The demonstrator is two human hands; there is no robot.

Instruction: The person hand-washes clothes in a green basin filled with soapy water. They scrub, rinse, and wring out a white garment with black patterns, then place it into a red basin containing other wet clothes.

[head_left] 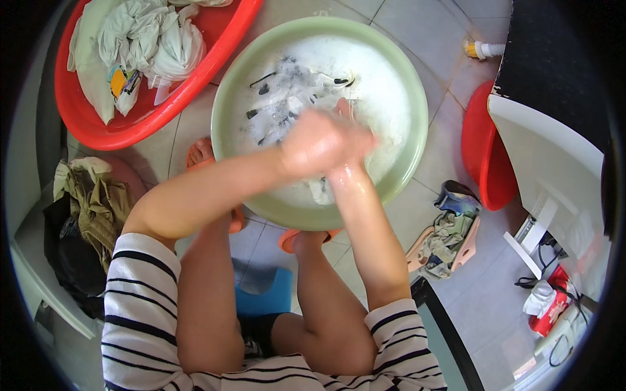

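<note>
Your two hands overlap above the green basin (418, 124), over its middle, with your left hand (313, 140) lying across your right hand (360, 138). Left one is badly blurred; wrists and knuckles look wet. Grip: can't tell whether either hand pinches cloth, or whether the fingers are spread or curled (blur plus overlap, sorry). White clothes with dark patches (287, 98) sit inside the basin, half sunk in white suds (385, 65), nearest your hands.

Left of the basin and further from you: red tub (104, 138), holding a heap of white laundry (140, 39). Left of the basin and closer to you: brown clothes (94, 195) piled beside black ones. Right of the basin: a second red tub (475, 153), tilted; on the near side of that, a pale pink holder (464, 251) with greyish cloths (447, 236) in it. Your feet, in orange sandals (287, 241), stand by the basin's near edge, and a blue stool (277, 293) shows between your legs, on the basin's near side.
</note>
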